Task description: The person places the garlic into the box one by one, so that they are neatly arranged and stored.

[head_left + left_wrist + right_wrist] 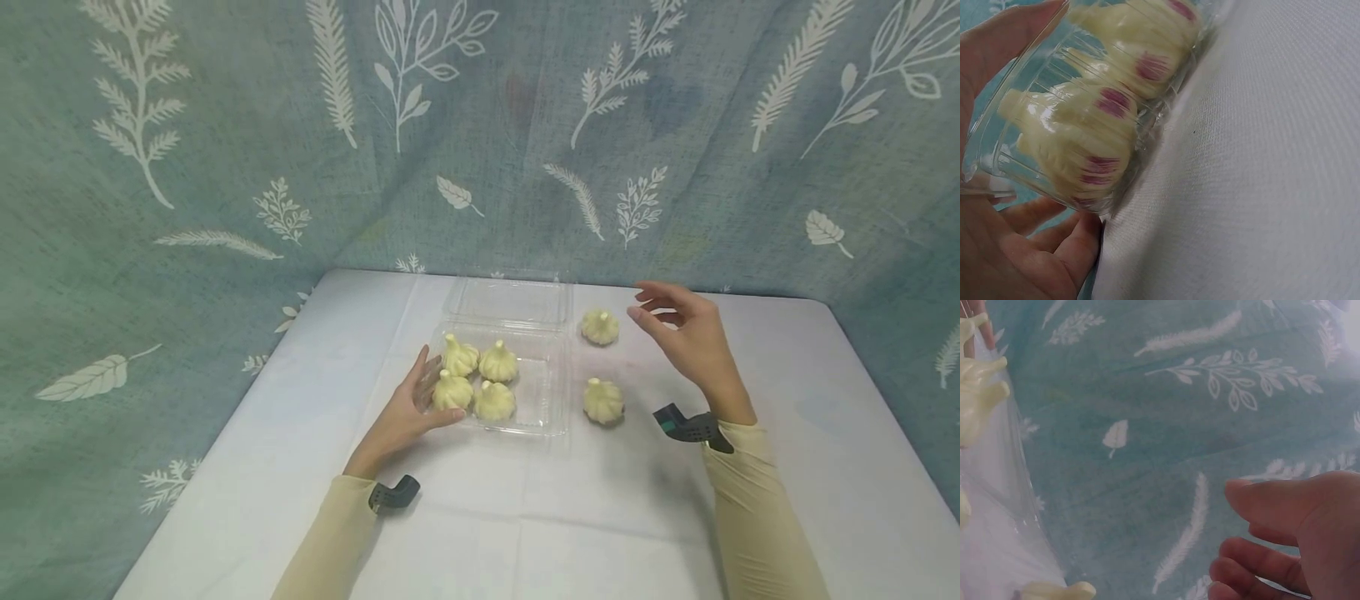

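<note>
A clear plastic clamshell box [542,392] lies on the table with its lid [510,302] folded back. Several pale garlic bulbs [495,402] sit in its left part, stems up; in the left wrist view the bulbs [1085,125] show purple patches through the wall. My left hand [408,408] holds the box's front left corner, thumb along the front and fingers at the left side. My right hand [682,329] hovers over the table with loosely bent fingers and nothing in it. Nearest to it is a loose garlic bulb [600,327]; another garlic bulb [603,402] lies closer to me.
A white cloth [480,533] covers the table. Behind it hangs a blue-green curtain [510,192] with white leaf prints, which also runs along both sides. Dark cameras are strapped to both wrists.
</note>
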The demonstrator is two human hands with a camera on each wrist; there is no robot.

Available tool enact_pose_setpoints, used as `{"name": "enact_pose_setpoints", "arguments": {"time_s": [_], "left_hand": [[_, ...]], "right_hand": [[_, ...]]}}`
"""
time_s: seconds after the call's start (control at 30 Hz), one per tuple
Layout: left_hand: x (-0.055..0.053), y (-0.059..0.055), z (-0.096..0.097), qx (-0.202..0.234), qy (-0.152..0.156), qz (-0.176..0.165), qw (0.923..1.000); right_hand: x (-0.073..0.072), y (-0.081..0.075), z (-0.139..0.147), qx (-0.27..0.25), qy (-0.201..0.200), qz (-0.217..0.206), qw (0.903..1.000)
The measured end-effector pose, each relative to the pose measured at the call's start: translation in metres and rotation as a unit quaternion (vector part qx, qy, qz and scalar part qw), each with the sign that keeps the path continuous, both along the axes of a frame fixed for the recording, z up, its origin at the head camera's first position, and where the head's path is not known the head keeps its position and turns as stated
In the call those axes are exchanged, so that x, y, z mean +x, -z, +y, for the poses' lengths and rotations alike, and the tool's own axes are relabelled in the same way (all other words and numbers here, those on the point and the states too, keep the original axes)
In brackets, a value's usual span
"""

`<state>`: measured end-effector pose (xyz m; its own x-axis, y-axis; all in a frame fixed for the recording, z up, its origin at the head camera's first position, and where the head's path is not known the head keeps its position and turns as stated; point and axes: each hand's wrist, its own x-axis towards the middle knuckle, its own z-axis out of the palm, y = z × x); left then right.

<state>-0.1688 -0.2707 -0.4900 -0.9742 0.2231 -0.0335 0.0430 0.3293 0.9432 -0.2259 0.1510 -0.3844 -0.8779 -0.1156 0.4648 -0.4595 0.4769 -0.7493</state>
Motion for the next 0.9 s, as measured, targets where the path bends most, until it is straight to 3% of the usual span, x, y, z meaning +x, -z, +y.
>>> {"name": "enact_pose_setpoints", "arguments": {"time_s": [0.3,0.9], "left_hand": [[0.001,-0.002,0.002,0.0,0.003,0.001,1.0],[0.002,-0.002,0.003,-0.007,-0.003,0.003,1.0]], "right_hand": [[-0.008,0.011,0.015,0.007,0.042,-0.017,0.9989],[-0.034,0.042,0.027,0.033,0.05,-0.101,0.9931]]}}
